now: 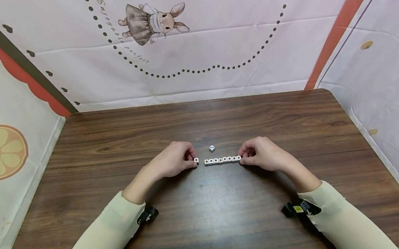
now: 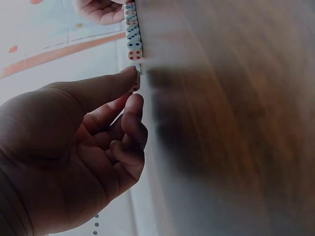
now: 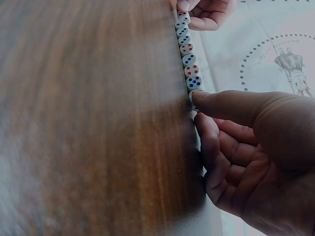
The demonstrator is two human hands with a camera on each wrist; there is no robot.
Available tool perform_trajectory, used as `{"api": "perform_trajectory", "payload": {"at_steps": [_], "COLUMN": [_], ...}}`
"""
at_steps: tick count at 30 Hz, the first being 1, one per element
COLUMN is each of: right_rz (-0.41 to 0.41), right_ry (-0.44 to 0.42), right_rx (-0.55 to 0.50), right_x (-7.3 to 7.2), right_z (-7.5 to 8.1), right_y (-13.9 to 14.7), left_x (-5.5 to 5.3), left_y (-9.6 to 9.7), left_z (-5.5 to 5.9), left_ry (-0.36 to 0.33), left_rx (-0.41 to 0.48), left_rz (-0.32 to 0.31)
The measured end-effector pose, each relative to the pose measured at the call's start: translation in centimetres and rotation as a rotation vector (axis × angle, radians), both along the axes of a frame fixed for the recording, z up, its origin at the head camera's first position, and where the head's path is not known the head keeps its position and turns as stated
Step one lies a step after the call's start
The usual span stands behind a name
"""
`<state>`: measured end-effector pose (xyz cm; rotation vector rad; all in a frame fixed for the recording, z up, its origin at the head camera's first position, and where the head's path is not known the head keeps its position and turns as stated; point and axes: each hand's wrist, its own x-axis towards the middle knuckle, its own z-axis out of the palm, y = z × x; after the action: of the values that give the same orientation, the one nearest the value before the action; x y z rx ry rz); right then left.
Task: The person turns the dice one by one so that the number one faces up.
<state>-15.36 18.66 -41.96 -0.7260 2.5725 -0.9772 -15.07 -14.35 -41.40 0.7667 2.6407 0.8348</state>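
Observation:
A straight row of several small white dice (image 1: 220, 161) lies on the wooden table. Left of the row, across a small gap, my left hand (image 1: 174, 160) pinches a single die (image 1: 196, 160) between thumb and fingertips. At the opposite end, my right hand (image 1: 265, 154) grips the last die (image 1: 238, 158) of the row, its thumb (image 3: 224, 104) on the near side. Red and blue pips show on the dice sides in the right wrist view. One loose die (image 1: 212, 148) sits behind the row, turned at an angle.
The brown wood-grain table (image 1: 210, 229) spreads around both hands. A pale printed cloth (image 1: 213, 50) with a rabbit picture hangs behind its far edge, and more cloth hangs at both sides. Each wrist wears a black strapped device (image 1: 147, 214).

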Motion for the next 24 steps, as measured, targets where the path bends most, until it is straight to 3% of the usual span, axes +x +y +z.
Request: {"api": "perform_trajectory", "payload": {"at_steps": [24], "right_rz": [-0.001], "right_ry": [-0.001], "right_rx": [-0.002], "right_x": [0.0], "right_z": [0.1], "right_y": [0.0], "left_x": [0.2], "left_y": [1.7], "left_z": [-0.1], "left_ry": [-0.007], "left_rx": [-0.065], "left_rz": [-0.034]}}
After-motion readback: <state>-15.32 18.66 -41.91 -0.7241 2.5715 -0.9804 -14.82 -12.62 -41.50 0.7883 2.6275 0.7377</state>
